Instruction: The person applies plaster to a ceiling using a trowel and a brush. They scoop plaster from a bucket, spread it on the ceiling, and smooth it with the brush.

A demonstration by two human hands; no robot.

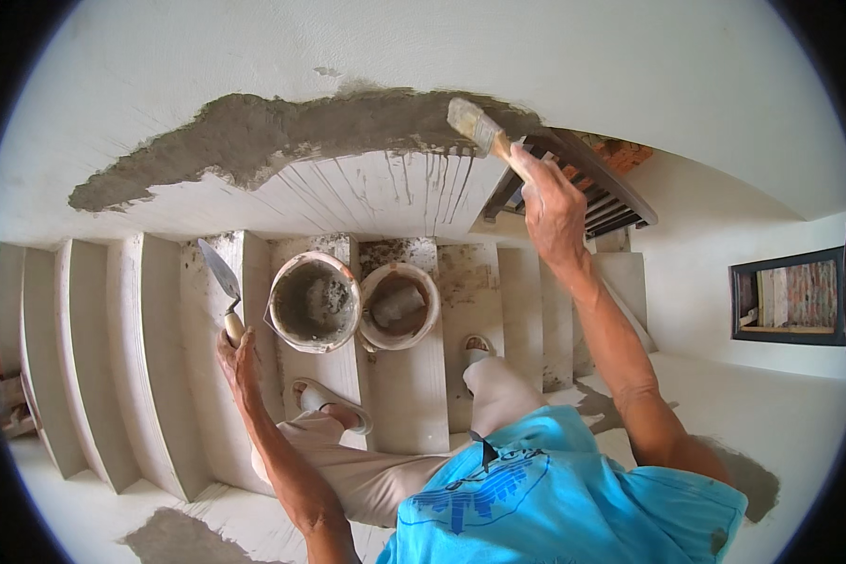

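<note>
Buckets: two (315,301) (399,305), side by side on the steps (94,348).
Left hand (237,352): grasps one trowel (221,273), near left bucket.
Right hand (553,202): grasps one brush (475,125), bristles on the far grey plaster strip (273,136).

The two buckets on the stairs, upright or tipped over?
Upright: both buckets stand on the steps, open mouths facing up, insides visible.

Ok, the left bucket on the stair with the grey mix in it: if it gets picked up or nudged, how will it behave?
The left bucket looks partly filled with wet grey mortar, so probably heavy for its size. It sits upright on a stair tread, touching or nearly touching the second bucket; a push toward the step edge could tip it. Its smeared rim may be gritty or slippery.
</note>
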